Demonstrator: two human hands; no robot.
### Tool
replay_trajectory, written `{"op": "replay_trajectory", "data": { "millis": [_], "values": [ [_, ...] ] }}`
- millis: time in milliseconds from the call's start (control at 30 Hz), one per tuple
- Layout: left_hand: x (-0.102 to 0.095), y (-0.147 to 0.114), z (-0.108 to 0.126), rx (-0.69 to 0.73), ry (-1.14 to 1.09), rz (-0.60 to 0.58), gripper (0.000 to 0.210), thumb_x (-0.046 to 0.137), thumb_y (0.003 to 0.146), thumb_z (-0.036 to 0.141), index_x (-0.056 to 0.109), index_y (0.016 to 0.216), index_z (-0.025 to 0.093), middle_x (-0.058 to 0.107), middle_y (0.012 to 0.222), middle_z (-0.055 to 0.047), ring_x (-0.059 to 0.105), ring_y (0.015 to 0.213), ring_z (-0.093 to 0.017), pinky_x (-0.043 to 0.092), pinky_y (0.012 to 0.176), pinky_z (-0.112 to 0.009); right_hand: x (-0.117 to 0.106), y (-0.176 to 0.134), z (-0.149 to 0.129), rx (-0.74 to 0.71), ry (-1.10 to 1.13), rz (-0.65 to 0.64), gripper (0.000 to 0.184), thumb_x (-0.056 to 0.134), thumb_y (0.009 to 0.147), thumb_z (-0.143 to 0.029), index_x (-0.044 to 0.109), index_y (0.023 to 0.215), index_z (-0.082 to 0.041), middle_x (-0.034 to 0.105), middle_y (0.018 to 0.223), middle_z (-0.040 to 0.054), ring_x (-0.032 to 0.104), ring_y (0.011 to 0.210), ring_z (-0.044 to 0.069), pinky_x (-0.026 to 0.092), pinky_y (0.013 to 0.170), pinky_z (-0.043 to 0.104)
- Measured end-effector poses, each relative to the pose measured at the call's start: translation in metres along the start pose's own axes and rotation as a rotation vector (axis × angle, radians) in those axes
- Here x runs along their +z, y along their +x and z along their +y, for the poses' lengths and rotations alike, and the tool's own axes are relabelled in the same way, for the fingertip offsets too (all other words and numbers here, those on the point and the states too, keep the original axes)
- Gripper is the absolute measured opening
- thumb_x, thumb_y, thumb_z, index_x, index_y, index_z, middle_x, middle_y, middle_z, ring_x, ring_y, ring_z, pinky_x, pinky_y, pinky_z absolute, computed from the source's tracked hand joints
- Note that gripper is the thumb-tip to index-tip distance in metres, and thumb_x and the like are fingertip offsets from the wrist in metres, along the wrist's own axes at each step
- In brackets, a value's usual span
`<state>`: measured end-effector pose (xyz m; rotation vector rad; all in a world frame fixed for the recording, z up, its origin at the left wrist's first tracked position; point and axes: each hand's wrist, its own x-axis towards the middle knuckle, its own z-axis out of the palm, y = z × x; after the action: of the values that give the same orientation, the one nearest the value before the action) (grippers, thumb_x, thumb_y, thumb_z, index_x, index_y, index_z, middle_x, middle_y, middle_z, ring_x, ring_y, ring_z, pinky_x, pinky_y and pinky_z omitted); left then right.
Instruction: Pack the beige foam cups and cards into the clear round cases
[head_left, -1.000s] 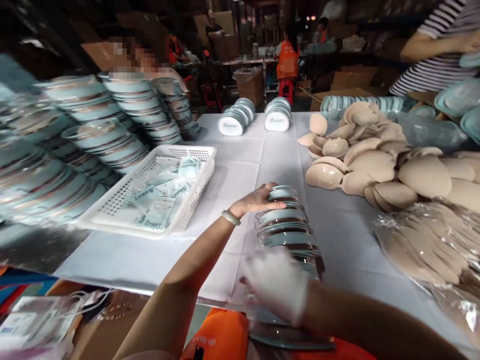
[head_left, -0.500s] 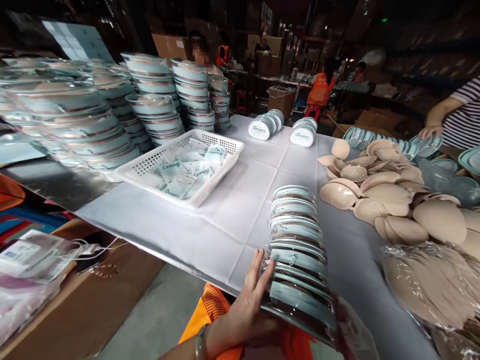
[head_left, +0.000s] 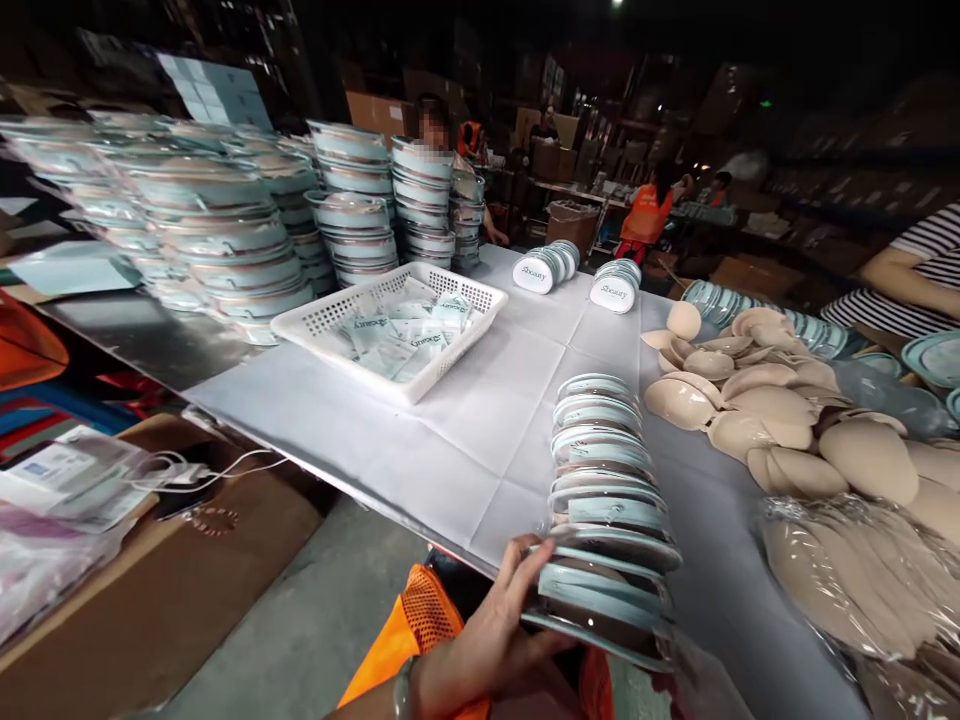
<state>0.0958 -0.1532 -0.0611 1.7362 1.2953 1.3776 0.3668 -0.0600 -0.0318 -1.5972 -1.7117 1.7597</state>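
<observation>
On the table in front of me a row of pale-blue packs with clear plastic covers [head_left: 604, 455] stands on edge, running toward me. My left hand [head_left: 491, 625] is closed on the left edge of the nearest pack [head_left: 600, 600], fingers on its upper side and thumb lower down. That pack leans toward me at the table's near edge. My right hand [head_left: 701, 675] is a smeared shape at the pack's lower right corner; its fingers cannot be made out. Beige cups [head_left: 780, 415] lie in a heap to the right, with bagged beige cups [head_left: 840, 570] nearer me.
A white perforated basket [head_left: 409, 385] holds printed sachets. Tall stacks of similar packs [head_left: 232, 235] rise at the left. Two rows of white printed cases [head_left: 613, 293] stand farther back. A co-worker's striped sleeve [head_left: 930, 240] shows at the right; other people sit behind.
The view has shifted left, so the scene sits farther right. My left fingers have bent in from spread to closed on the front pack. The co-worker's hand has left the packs at right.
</observation>
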Motion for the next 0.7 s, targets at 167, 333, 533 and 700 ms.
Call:
{"op": "replay_trajectory", "data": {
  "millis": [167,333,533,700],
  "values": [
    [-0.003,0.001,-0.003,-0.091,-0.023,0.027,0.107,0.079,0.087,0.046,0.004,0.163,0.030,0.043,0.144,-0.017,0.049,0.135,-0.036,0.046,0.115,-0.057,0.015,-0.009,-0.033,-0.077,0.127,-0.002,0.056,0.059,0.080,-0.075,0.058,0.071,-0.019,0.057,0.071,0.0048,0.052,0.062,0.015,0.040,0.050,0.024],
    [-0.014,0.013,0.008,-0.158,-0.032,0.001,0.088,0.081,0.081,0.040,0.034,0.153,0.024,0.054,0.138,-0.015,0.055,0.127,-0.033,0.048,0.110,-0.049,0.011,-0.001,-0.042,-0.002,-0.138,0.146,0.068,0.056,0.059,-0.089,0.050,0.058,-0.022,0.040,0.046,-0.0001,0.037,0.042,0.013,0.036,0.045,0.029],
    [-0.018,0.027,0.039,-0.280,0.346,-0.261,0.085,0.080,0.075,0.027,0.043,0.151,0.016,0.061,0.130,-0.019,0.058,0.120,-0.038,0.047,0.103,-0.054,-0.003,-0.036,-0.097,-0.212,-0.618,0.142,0.057,0.038,0.089,-0.070,0.062,0.066,-0.024,0.065,0.065,0.0065,0.058,0.057,0.020,0.045,0.051,0.030],
    [0.002,0.028,0.050,-0.253,0.496,-0.339,0.097,0.080,0.078,0.026,0.031,0.161,0.023,0.057,0.137,-0.019,0.057,0.120,-0.038,0.046,0.103,-0.054,0.047,-0.053,-0.146,-0.589,-1.296,0.221,0.027,0.048,0.090,-0.020,0.068,0.072,-0.023,0.067,0.063,0.0048,0.062,0.051,0.023,0.033,0.046,0.031]
  ]
}}
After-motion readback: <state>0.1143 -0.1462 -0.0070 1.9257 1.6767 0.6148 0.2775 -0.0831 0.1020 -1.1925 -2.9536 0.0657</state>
